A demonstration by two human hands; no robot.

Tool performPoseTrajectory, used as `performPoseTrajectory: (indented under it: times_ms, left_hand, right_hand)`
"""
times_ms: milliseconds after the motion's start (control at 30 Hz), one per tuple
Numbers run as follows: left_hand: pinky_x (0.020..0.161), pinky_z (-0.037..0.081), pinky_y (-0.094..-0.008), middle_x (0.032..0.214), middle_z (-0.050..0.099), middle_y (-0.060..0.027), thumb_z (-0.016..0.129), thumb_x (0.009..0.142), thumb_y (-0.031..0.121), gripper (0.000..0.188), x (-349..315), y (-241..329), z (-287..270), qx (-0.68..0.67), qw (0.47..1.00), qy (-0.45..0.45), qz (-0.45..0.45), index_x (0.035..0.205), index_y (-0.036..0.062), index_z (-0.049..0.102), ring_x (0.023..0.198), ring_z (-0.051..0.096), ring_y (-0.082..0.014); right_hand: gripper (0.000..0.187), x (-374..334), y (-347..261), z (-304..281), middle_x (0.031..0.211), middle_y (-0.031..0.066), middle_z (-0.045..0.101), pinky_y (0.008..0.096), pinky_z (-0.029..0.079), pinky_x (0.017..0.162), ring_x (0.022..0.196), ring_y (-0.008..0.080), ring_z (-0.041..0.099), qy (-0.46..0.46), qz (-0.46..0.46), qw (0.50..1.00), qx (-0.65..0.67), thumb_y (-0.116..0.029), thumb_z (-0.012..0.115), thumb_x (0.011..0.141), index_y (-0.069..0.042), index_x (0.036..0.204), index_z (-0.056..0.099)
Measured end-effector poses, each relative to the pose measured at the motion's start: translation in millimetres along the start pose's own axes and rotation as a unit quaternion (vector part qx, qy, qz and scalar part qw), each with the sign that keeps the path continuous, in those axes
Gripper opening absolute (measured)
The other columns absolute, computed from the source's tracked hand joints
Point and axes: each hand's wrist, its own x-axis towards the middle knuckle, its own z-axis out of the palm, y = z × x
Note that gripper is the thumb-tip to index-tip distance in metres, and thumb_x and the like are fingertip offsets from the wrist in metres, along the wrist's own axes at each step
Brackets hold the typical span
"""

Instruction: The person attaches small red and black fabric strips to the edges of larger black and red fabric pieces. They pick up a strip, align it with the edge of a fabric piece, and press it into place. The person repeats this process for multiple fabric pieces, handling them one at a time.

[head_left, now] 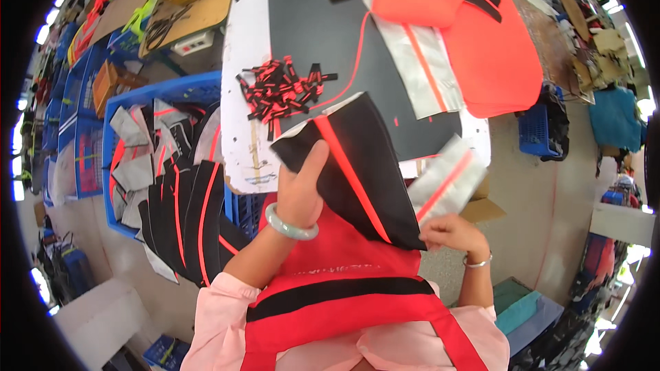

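A black fabric panel [361, 165] with a bright orange stripe down its length is held up in front of me, tilted across the near edge of the table. My left hand [301, 185] grips its left edge, thumb lying on the black face and the other fingers hidden behind. My right hand [457, 235] pinches the panel's lower right corner. Just above that hand sticks out a silver-grey piece [450, 182] with an orange stripe, slightly blurred; whether it is joined to the panel I cannot tell. Beyond the panel lies a heap of small black-and-orange strips [282, 89].
The white table [247, 14] carries a dark grey mat [316, 27], stacked orange fabric pieces [491, 55] and a silver-grey striped strip [419, 62]. At left, a blue crate [165, 86] overflows with striped panels [189, 213]. A cardboard box [485, 211] stands below at right.
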Motion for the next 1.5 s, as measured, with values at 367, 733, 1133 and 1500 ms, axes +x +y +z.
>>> performPoseTrajectory:
  times_ms: [367,733,1133,1500]
  left_hand:
    - [0.074,0.051,-0.0289,0.099,0.068,-0.0113,0.068,0.086,-0.005,0.017,-8.9,0.1,10.0,0.359,0.889,-0.184,0.216,0.102,-0.0003,0.065,0.083,0.064,-0.02]
    - [0.058,0.047,-0.0365,0.078,0.061,-0.008,0.075,0.079,0.009,0.014,-7.9,22.1,-0.7,0.525,0.78,-0.262,0.219,0.089,0.0048,0.066,0.068,0.06,-0.0267]
    - [0.059,0.043,-0.0393,0.071,0.05,-0.0086,0.067,0.086,0.012,0.014,-1.2,1.0,-17.0,0.49,0.743,-0.413,0.192,0.078,0.0058,0.058,0.067,0.053,-0.0276]
    - [0.054,0.039,-0.0366,0.072,0.049,-0.0082,0.07,0.079,0.004,0.011,-20.9,-18.9,-30.7,0.457,0.789,-0.312,0.266,0.078,0.0046,0.059,0.063,0.047,-0.0265]
  right_hand:
    - [0.035,38.8,-174.3,-11.4,0.091,0.0103,0.068,0.0348,0.051,0.075,0.083,0.0248,0.067,0.202,-0.427,0.881,-0.017,-0.009,0.077,0.075,-0.004,0.107,0.067]
    - [0.012,45.8,-161.4,9.1,0.082,0.0127,0.062,0.042,0.048,0.063,0.072,0.0341,0.061,0.182,-0.4,0.879,-0.186,-0.009,0.068,0.082,-0.005,0.092,0.062]
    - [0.007,48.9,-142.3,3.7,0.068,0.012,0.056,0.0416,0.045,0.057,0.063,0.033,0.057,0.065,-0.39,0.885,-0.245,-0.011,0.062,0.084,-0.005,0.08,0.061]
    - [0.005,71.1,-98.0,54.7,0.074,0.0088,0.058,0.0334,0.043,0.06,0.064,0.0212,0.052,0.039,-0.321,0.93,0.175,-0.003,0.058,0.088,0.0,0.086,0.062]
